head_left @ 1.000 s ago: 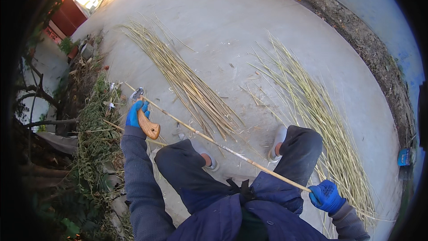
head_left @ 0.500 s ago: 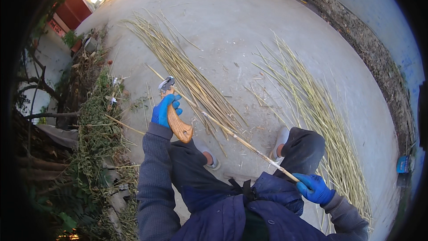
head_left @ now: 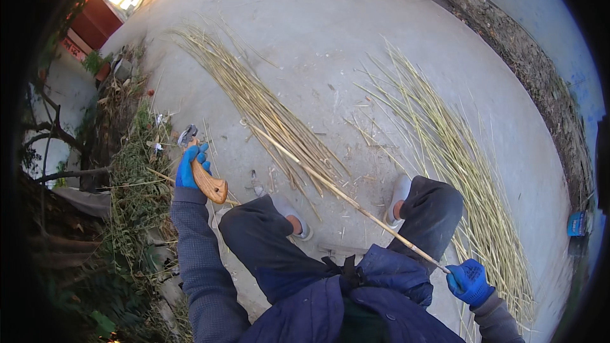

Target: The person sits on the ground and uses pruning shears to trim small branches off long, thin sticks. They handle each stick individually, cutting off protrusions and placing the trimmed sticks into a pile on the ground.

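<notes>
My left hand [head_left: 188, 169], in a blue glove, is closed around a tool with a curved wooden handle [head_left: 211, 185] and a small metal head pointing away from me. Its exact kind is hard to make out. In my right hand [head_left: 470, 283], also blue-gloved, is the near end of a long thin cane [head_left: 382, 223]. The cane slants up and left past my right knee, its far end over a bundle of tan canes [head_left: 254, 92] on the ground. Tool and cane are apart.
A larger pile of greenish-yellow stalks [head_left: 470, 171] lies to my right. Cut leafy plants [head_left: 140, 197] and branches line the left edge. Small chips are scattered on the concrete between my feet. A blue container [head_left: 576, 223] stands by the right wall.
My left hand has carried the tool left, away from the cane. My right hand has shifted right and slightly toward me, drawing the cane with it, its far end now nearer.
</notes>
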Available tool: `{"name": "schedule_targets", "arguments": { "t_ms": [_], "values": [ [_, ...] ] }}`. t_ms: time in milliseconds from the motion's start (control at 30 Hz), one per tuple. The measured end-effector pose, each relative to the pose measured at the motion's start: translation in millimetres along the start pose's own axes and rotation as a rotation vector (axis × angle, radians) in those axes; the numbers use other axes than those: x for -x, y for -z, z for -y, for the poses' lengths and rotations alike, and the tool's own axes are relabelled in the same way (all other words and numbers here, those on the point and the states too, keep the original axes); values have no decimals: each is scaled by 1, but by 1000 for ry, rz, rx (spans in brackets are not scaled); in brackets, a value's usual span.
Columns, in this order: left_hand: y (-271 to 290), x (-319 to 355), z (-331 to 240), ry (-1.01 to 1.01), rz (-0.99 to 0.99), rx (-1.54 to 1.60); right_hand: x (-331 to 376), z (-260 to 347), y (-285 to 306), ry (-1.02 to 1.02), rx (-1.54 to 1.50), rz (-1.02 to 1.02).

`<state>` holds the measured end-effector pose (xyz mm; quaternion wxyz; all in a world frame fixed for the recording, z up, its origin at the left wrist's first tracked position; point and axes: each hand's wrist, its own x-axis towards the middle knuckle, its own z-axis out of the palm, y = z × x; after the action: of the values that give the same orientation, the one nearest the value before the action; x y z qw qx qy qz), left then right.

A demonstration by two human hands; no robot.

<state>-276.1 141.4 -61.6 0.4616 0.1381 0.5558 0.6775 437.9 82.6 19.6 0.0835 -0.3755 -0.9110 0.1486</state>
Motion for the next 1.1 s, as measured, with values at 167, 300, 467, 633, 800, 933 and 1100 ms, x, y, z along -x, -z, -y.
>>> {"name": "schedule_targets", "arguments": {
  "t_ms": [167, 300, 467, 633, 800, 933, 1100],
  "values": [
    [-28, 23, 13, 203, 154, -3, -27, -14, 14, 1, 66, -16],
    [-62, 38, 42, 273, 224, -19, -46, -34, 22, 24, 108, -76],
    [-90, 49, 78, 315, 295, -85, -46, -69, 21, 69, 236, -136],
    [-110, 52, 113, 396, 321, -229, -29, -104, 11, 102, 289, -184],
    [-137, 59, 141, 407, 281, -433, 2, -130, -1, -96, 258, -61],
    [-165, 68, 157, 457, 299, -567, 38, -169, -19, -104, 322, -117],
    [-189, 72, 162, 455, 316, -663, 108, -226, -57, -665, 520, 406]
  ]
}}
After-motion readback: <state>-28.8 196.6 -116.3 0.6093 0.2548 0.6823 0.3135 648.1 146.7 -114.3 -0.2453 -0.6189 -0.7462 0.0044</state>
